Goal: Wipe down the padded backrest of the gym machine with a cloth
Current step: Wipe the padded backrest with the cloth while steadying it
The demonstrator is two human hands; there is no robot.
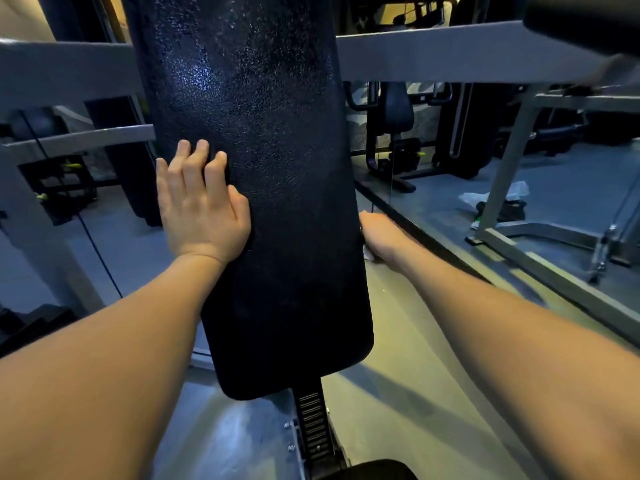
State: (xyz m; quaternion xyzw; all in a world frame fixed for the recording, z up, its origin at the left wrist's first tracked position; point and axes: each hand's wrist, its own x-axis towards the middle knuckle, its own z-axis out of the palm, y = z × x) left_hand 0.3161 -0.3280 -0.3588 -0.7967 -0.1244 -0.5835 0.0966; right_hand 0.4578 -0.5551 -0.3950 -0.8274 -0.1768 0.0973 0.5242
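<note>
Reaching both forearms (104, 358) forward to the black backrest (270, 237). Pressing left hand (202, 209) flat, fingers straight, on its left edge. Setting right hand (381, 237) at its right edge beside white cloth (369, 252); fingers hidden, grip unclear.

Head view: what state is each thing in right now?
Backrest: upper part speckled and glossy, lower part dull.
Left hand: flat on backrest's left edge.
Right hand: at backrest's right edge, fingers hidden.
Cloth: white scrap showing under right hand.
</note>
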